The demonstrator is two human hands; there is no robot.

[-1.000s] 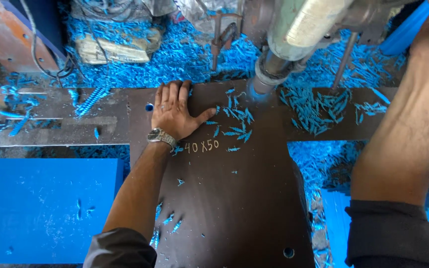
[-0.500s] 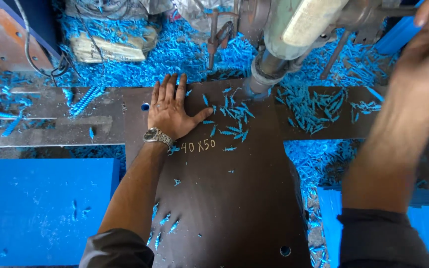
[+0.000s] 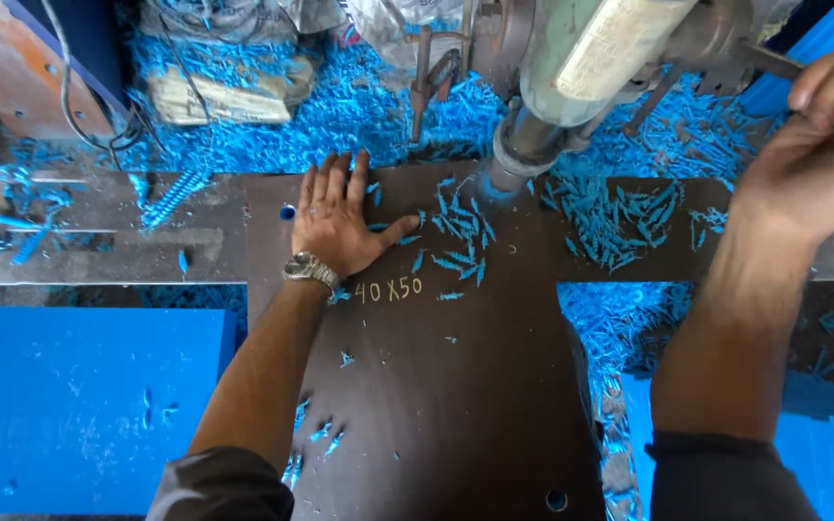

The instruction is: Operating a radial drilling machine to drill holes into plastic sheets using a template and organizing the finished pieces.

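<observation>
Far left: a blue slab [image 3: 79,405] lying flat, well apart from the work, with a grey metal rail [image 3: 98,236] above it strewn with blue curls. No need to touch either.

Next, the left hand [image 3: 340,217] – pressed flat on the dark plate [image 3: 456,386], fingers spread wide and gripping nothing, thumb pointing toward the drill. Wristwatch [image 3: 311,268] at the plate's left edge, just above a chalk marking. Judged from this: press straight down with the whole palm so the plate cannot spin or lift, and leave that thumb no nearer to the bit than it is now.

Centre: the plate itself, lying across the machine bed, its upper edge right under the drill spindle [image 3: 523,159], which meets the plate among blue shavings [image 3: 620,217]. Probably best to brush nothing away by hand while the spindle is down – loose curls near the thumb look sharp enough to snag.

Far right: the right hand [image 3: 822,145], raised high beside the machine head, fingers curled in. Cannot tell what is inside the curl; a thin metal rod [image 3: 760,58] sits just beside it. Worth feeding gently and evenly from that side, easing off if the plate shudders under the left palm.
</observation>
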